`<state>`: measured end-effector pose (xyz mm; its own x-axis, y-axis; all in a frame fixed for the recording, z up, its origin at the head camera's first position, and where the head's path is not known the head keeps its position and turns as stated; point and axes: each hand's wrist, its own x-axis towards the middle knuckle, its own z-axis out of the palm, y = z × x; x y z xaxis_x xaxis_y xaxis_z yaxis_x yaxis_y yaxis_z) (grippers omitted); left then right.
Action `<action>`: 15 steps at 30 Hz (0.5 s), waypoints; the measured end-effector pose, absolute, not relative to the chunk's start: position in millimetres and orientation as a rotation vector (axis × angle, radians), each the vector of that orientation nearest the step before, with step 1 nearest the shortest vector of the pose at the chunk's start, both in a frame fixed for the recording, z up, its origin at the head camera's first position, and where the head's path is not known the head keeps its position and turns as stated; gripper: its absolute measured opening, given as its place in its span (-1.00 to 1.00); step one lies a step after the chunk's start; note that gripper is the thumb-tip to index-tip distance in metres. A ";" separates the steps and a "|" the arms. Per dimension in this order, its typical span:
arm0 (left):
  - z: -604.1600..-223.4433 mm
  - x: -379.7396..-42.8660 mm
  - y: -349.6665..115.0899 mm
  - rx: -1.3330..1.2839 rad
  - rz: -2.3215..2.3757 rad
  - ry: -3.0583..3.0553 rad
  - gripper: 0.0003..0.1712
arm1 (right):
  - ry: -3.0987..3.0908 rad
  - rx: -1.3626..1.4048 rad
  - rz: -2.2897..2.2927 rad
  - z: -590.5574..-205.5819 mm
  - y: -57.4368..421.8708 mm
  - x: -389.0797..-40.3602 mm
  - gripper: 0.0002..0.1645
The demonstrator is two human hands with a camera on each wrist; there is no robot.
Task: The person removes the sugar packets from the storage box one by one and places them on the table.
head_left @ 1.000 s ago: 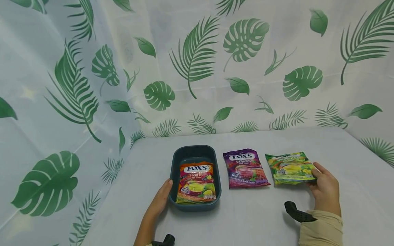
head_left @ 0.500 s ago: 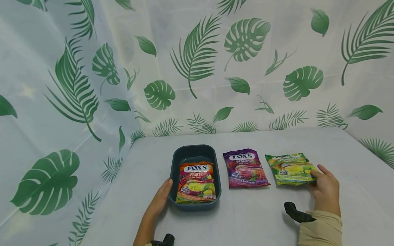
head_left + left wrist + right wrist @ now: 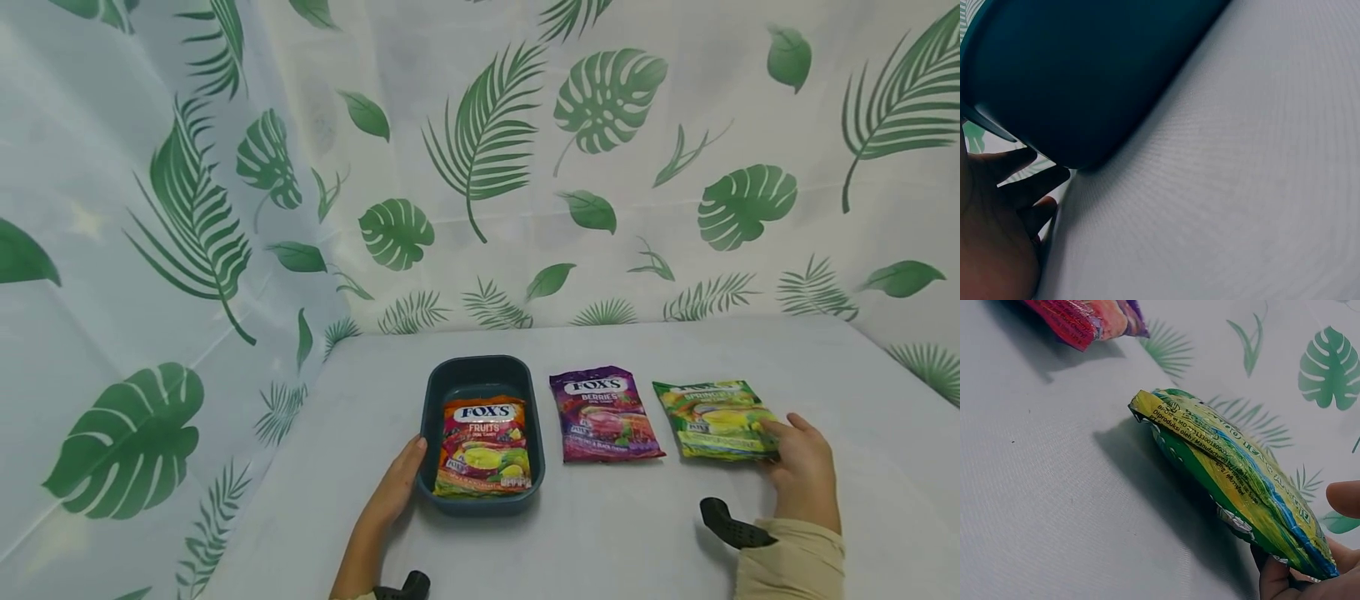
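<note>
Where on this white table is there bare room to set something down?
Bare: the tabletop in front of the purple bag, between the blue tray and the right wrist's black piece. Another strip runs behind that bag to the leafy backdrop. Crowded: the narrow gaps flanking the purple bag and where the right hand pinches the green bag.

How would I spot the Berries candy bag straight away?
On the white table, find the dark blue-green container with the Fruits bag inside. In the head view, the Berries bag lies just right of it, before the green bag. Unlike its neighbours, it is mostly purple.
</note>
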<state>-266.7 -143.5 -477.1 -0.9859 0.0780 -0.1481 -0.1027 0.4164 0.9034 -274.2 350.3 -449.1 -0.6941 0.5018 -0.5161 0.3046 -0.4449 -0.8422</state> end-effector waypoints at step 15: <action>-480.6 -267.7 -143.6 0.006 1.649 2.486 -0.12 | -1.599 -1.190 2.219 -480.2 376.5 -293.6 -0.09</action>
